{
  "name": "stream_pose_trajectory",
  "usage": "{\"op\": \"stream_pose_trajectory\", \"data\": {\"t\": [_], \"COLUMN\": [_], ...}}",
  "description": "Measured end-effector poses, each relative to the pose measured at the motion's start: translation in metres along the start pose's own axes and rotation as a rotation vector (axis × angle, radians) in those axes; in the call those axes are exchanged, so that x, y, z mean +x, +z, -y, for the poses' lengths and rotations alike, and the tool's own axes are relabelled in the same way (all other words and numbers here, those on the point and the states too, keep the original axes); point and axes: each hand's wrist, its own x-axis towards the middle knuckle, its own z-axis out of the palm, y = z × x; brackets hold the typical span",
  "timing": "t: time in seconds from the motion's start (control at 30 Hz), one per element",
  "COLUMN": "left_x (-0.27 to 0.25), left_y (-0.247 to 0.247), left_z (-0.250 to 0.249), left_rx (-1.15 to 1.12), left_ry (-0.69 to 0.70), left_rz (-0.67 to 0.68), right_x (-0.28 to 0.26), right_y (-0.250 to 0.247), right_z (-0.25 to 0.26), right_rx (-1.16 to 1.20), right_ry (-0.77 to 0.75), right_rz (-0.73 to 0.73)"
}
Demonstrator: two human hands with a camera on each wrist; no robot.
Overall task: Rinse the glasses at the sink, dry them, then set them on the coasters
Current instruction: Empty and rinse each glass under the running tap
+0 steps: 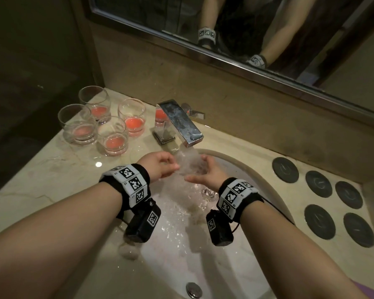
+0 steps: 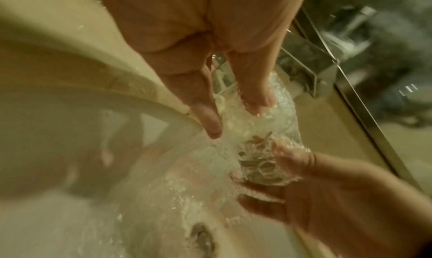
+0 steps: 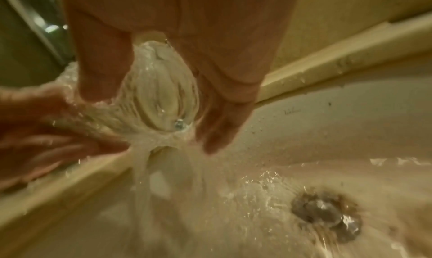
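A clear glass (image 1: 188, 163) is held on its side under the running stream from the tap (image 1: 179, 123), over the sink (image 1: 259, 182). My left hand (image 1: 167, 167) grips its left end with fingers and thumb curled round it. My right hand (image 1: 204, 172) cups the other end, thumb on top and fingers underneath. In the right wrist view the glass (image 3: 158, 99) sits between my thumb and fingers with water pouring off it. The left wrist view shows the glass (image 2: 254, 162) blurred by foam and spray. Several dark round coasters (image 1: 285, 172) lie on the counter to the right.
Several glasses (image 1: 113, 138) with pink liquid in the bottom stand on the marble counter at the left, one more glass (image 1: 160, 115) behind the tap. Water splashes across the basin toward the drain (image 1: 193, 290). A framed mirror (image 1: 235, 59) runs along the back wall.
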Motion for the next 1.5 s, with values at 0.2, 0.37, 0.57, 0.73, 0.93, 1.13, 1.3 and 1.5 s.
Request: {"op": "stream_pose_trajectory", "data": {"t": [0.2,0.37,0.57,0.73,0.93,1.13,1.3,1.5], "left_x": [0.000,-0.002,-0.001,0.002,0.002,-0.002,-0.006,-0.014], "left_y": [0.006,-0.002,-0.009,-0.010,-0.014,-0.019,-0.022,-0.016], "left_z": [-0.005,-0.010,-0.010,-0.003,0.001,0.006,0.004,-0.011], "left_rx": [0.330,0.151,0.107,0.150,0.208,0.301,0.377,0.391], "left_ry": [0.184,0.203,0.166,0.161,0.176,0.173,0.173,0.166], "left_rz": [-0.038,-0.051,-0.045,-0.033,-0.050,-0.032,0.008,0.047], "right_x": [0.000,0.004,0.011,0.012,0.012,0.006,-0.004,-0.030], "right_y": [0.004,0.009,0.010,0.011,0.016,0.017,0.014,0.000], "right_z": [0.010,0.003,-0.003,-0.003,-0.003,-0.003,0.002,0.010], "right_rx": [-0.228,-0.194,-0.118,-0.080,-0.110,-0.091,-0.084,-0.313], "right_ry": [-0.055,-0.105,-0.127,-0.142,-0.147,-0.097,-0.054,-0.023], "right_rz": [-0.025,-0.099,-0.112,-0.092,-0.094,-0.123,-0.158,-0.167]}}
